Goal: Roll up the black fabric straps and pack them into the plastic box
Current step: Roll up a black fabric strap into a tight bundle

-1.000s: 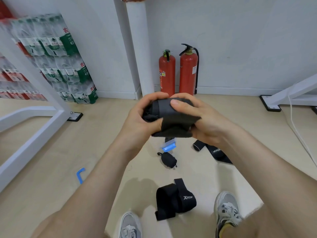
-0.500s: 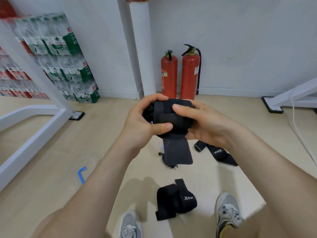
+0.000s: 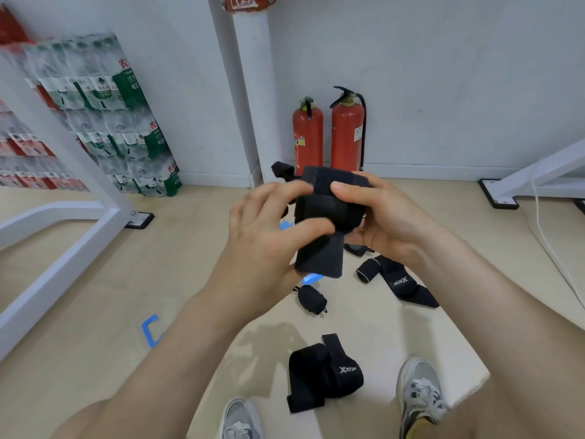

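Gripping a partly rolled black fabric strap (image 3: 329, 207) in both hands, a person works standing over a pale wooden floor (image 3: 95, 296). The left hand (image 3: 266, 239) curls round the near side of the roll, thumb pressed across its front. The right hand (image 3: 392, 223) cups the far side, thumb pinning the top layer. A flat loose tail (image 3: 319, 259) hangs below the left thumb.

The strap looks matte, wide and thickly woven, wound into a fat, uneven cylinder. It appears soft, light and springy, and is likely to slacken if the pressure lifts. The surest hold is probably across the roll's full width, one thumb on the outermost wrap while the tail is drawn in.

Beneath the hands lie a rolled black strap with a white logo (image 3: 323, 372), an unrolled logo strap (image 3: 399, 282) under the right wrist and a small black bundle (image 3: 311, 300). Blue pieces (image 3: 311, 278) below the left hand may belong to the plastic box, which is otherwise hidden.
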The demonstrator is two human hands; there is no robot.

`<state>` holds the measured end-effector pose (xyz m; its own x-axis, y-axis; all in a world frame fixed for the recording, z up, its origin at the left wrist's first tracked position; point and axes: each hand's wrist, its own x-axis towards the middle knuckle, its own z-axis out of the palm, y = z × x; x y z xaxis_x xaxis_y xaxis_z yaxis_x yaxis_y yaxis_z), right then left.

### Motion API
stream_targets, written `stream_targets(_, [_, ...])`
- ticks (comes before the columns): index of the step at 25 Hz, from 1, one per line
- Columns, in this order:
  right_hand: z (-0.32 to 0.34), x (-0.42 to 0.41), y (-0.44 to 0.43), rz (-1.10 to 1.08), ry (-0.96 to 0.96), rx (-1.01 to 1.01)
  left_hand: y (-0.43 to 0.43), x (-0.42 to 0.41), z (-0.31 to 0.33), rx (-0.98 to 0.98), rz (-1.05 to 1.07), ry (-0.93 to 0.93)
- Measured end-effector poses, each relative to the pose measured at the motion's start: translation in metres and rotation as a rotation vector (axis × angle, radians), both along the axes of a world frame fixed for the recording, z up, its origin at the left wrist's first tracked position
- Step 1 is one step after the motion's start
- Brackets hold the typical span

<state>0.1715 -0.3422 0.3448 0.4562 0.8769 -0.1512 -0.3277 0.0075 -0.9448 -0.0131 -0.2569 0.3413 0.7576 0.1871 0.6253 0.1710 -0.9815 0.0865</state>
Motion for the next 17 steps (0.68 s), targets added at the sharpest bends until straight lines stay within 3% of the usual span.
stream_targets(3, [0.001,-0.003,0.0,-0.026,-0.028,0.008,0.003,0.0,-0.003,0.07,-0.101,-0.088])
stream_targets(9, [-0.009,-0.021,-0.001,-0.056,-0.206,0.014,0.0,0.002,-0.003,0.219,-0.069,0.061])
stream_targets(12, [-0.013,-0.032,-0.001,-0.01,-0.263,0.03,0.008,-0.002,-0.001,0.11,-0.006,-0.005])
stream_targets(17, [-0.01,-0.038,-0.004,0.054,-0.289,0.028,0.015,0.003,-0.004,-0.284,0.158,-0.112])
